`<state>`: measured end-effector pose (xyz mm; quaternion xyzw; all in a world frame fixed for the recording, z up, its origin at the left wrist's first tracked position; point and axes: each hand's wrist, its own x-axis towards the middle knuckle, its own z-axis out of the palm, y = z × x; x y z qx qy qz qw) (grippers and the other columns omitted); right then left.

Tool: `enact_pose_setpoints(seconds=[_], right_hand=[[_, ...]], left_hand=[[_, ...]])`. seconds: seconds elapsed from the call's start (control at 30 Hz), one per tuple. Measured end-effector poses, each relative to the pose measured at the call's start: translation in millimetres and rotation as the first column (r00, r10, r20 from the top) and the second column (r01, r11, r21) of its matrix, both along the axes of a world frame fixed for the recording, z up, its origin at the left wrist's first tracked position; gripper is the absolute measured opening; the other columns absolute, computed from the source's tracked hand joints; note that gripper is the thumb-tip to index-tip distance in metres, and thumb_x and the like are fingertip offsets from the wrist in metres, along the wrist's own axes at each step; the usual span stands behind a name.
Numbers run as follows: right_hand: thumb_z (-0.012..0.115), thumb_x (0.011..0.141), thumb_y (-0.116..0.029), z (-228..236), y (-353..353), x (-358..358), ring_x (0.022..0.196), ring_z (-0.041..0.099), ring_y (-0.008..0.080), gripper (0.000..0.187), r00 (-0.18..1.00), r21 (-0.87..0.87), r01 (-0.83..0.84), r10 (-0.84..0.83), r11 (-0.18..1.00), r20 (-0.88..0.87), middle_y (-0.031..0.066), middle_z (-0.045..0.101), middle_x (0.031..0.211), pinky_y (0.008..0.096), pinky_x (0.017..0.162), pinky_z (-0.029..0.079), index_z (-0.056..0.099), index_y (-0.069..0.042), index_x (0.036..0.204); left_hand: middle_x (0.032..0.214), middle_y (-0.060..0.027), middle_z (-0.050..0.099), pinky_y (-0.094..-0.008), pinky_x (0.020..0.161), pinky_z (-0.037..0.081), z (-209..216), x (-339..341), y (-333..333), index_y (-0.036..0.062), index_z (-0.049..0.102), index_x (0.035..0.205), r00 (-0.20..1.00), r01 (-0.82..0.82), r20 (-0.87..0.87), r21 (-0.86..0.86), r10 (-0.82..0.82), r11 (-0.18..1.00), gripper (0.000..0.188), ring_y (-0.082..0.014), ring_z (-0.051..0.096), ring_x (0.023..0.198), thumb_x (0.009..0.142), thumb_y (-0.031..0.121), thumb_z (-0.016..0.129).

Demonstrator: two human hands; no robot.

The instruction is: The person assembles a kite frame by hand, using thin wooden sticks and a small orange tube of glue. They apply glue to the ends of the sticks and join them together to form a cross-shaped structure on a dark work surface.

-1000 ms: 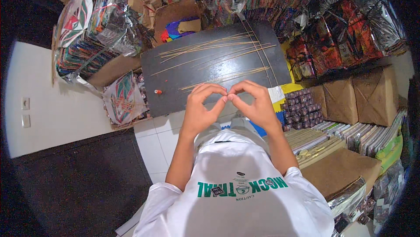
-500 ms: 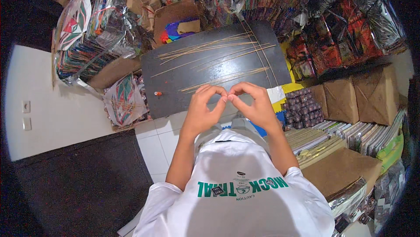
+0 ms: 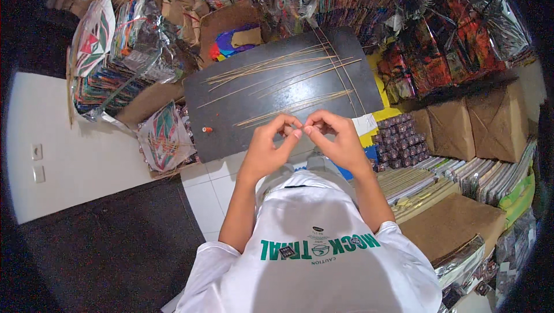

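My left hand [image 3: 271,144] and my right hand [image 3: 339,141] meet fingertip to fingertip above the near edge of a dark table [image 3: 225,140]. Each pinches thumb against forefinger; anything between the tips is too small to make out. Just beyond them lies a bundle of thin bamboo sticks [image 3: 297,108]. More loose sticks [image 3: 268,63] spread over the table's far half. Two long parallel sticks with short crosspieces [image 3: 336,67] run down its right side. A small orange-and-white thread spool [image 3: 207,130] rests at the left.
Wrapped stacks of colourful sheets [image 3: 130,53] rise at the left and back. A patterned kite-like sheet [image 3: 167,137] leans left of the table. At right are piled small dark boxes [image 3: 401,140], brown paper parcels [image 3: 493,119] and a brown carton [image 3: 456,226].
My fingertips have shifted slightly and the right fingers sit a little higher against the left ones. The view has tilted slightly; the things on the table stay in place.
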<state>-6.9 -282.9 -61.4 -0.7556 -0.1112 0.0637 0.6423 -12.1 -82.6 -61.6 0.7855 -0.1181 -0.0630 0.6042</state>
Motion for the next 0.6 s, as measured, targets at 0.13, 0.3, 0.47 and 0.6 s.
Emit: enact_pose_setpoints(seconds=[0.13,0.3,0.47,0.6], right_hand=[[0.07,0.093,-0.013,2,-14,-3,0.066,0.053,0.0091,0.012,1.0,-0.078,-0.008,0.005,0.997,-0.03,0.0025,0.062,0.076,0.0276,0.06,0.044,0.068,-0.002,0.097],[0.071,0.092,-0.011,-10,-38,-13,0.063,0.045,0.0058,0.01,0.999,-0.103,0.003,-0.007,0.995,-0.045,-0.0003,0.058,0.074,0.0254,0.056,0.036,0.068,-0.002,0.096],[0.07,0.091,-0.013,-23,-68,-22,0.067,0.054,0.0138,0.013,0.995,-0.185,0.061,-0.074,0.981,-0.064,0.0068,0.062,0.08,0.0295,0.059,0.042,0.068,-0.001,0.095],[0.069,0.091,-0.014,-37,-93,-26,0.068,0.057,0.017,0.013,0.987,-0.266,0.132,-0.152,0.955,-0.056,0.0078,0.063,0.081,0.0316,0.059,0.044,0.068,-0.002,0.094]], left_hand=[[0.082,-0.0085,0.071,-0.031,0.071,0.05,-7,2,-3,0.001,0.071,0.103,0.998,0.056,0.007,0.022,-0.056,0.998,0.015,-0.0148,0.065,0.075,0.093,0.013,0.071],[0.09,-0.0075,0.072,-0.0311,0.081,0.052,-23,3,-10,0.0001,0.072,0.101,0.963,0.184,-0.223,0.138,-0.15,0.973,0.015,-0.0125,0.065,0.084,0.093,0.013,0.07],[0.091,-0.0153,0.074,-0.0364,0.071,0.055,-67,22,-24,0.0009,0.073,0.102,0.989,0.148,-0.033,0.231,-0.145,0.962,0.02,-0.0271,0.073,0.083,0.091,0.017,0.069],[0.094,-0.0173,0.075,-0.038,0.079,0.056,-118,57,-38,0.0013,0.074,0.101,0.996,0.093,-0.045,0.307,-0.083,0.947,0.018,-0.029,0.073,0.086,0.091,0.016,0.07]])
